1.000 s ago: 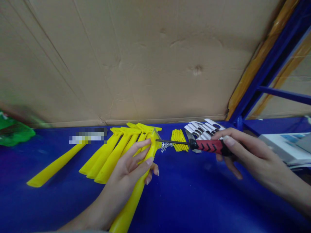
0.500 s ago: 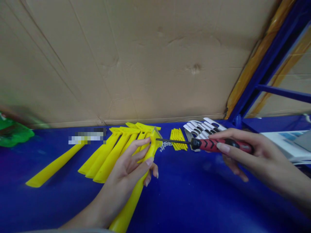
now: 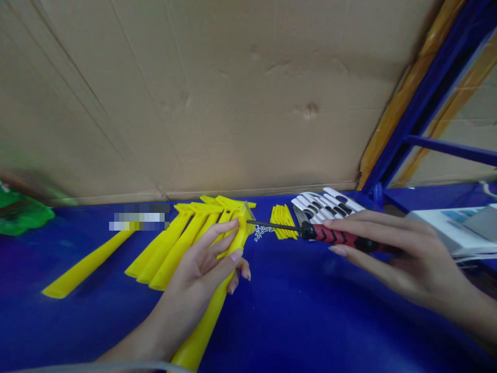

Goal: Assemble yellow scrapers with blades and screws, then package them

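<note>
My left hand (image 3: 202, 269) is closed around the neck of a yellow plastic handle (image 3: 207, 321), whose head is turned to the right. A clear or metallic plate shows at that head. In my right hand (image 3: 404, 248) is a screwdriver (image 3: 336, 235) with a red and black grip, held level. Its dark shaft reaches left, and the tip meets the yellow head. Beyond the left hand lie several more yellow handles (image 3: 171, 248) side by side. Small silver screws (image 3: 262, 232) and a row of small yellow strips (image 3: 284, 221) lie behind the shaft.
Black-and-white curved parts (image 3: 326, 203) are at the back of the blue table (image 3: 295, 321). A separate yellow handle (image 3: 89, 264) lies at the left, near a green plastic bag (image 3: 23, 212). A cardboard wall (image 3: 248, 103), a blue frame (image 3: 419, 103) and a white box (image 3: 446, 228) border the area.
The fingers of my right hand have loosened and shifted on the screwdriver grip, with the thumb now lower. The left hand and its yellow handle have hardly moved.
</note>
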Available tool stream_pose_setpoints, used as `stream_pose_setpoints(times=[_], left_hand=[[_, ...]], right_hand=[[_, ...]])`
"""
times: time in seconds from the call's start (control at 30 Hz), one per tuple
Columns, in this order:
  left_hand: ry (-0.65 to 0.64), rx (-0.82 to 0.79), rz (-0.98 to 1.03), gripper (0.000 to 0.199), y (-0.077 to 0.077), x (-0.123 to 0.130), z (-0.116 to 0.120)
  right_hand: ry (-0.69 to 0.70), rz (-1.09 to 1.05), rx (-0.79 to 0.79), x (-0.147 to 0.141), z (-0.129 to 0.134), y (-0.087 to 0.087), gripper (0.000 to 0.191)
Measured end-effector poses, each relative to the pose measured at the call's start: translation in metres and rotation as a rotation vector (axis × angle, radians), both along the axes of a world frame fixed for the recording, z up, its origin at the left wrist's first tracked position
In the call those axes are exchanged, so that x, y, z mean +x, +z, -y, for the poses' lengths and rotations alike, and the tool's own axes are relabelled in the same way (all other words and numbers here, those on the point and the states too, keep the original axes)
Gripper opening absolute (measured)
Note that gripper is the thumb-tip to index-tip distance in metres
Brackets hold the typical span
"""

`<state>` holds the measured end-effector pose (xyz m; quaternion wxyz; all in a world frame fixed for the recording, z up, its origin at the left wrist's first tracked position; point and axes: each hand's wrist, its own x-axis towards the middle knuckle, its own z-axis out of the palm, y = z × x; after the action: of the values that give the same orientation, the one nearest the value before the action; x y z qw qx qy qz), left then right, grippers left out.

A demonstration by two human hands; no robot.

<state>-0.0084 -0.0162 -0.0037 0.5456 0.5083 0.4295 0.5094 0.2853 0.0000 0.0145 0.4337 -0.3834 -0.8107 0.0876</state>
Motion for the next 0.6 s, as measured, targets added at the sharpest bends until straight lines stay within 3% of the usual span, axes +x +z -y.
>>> stream_pose_setpoints(times=[0.07,0.23,0.33,0.43,0.6], left_hand=[[0.003,0.013,-0.009,0.048,0.001,0.000,0.001],[0.007,0.055,-0.003,0.045,0.001,0.003,0.003],[-0.010,0.063,0.003,0.042,0.001,0.004,0.003],[-0.014,0.047,0.004,0.042,0.000,0.004,0.002],[0.004,0.016,0.005,0.048,-0.002,0.004,0.000]], right_hand=[[-0.040,-0.050,-0.106,-0.002,0.001,0.001,0.023],[-0.010,-0.359,-0.788,-0.007,-0.002,0.001,0.041],[0.033,-0.440,-0.941,-0.004,-0.005,-0.001,0.043],[0.023,-0.328,-0.797,0.001,-0.007,0.001,0.040],[0.023,0.001,-0.150,0.005,-0.003,0.003,0.023]])
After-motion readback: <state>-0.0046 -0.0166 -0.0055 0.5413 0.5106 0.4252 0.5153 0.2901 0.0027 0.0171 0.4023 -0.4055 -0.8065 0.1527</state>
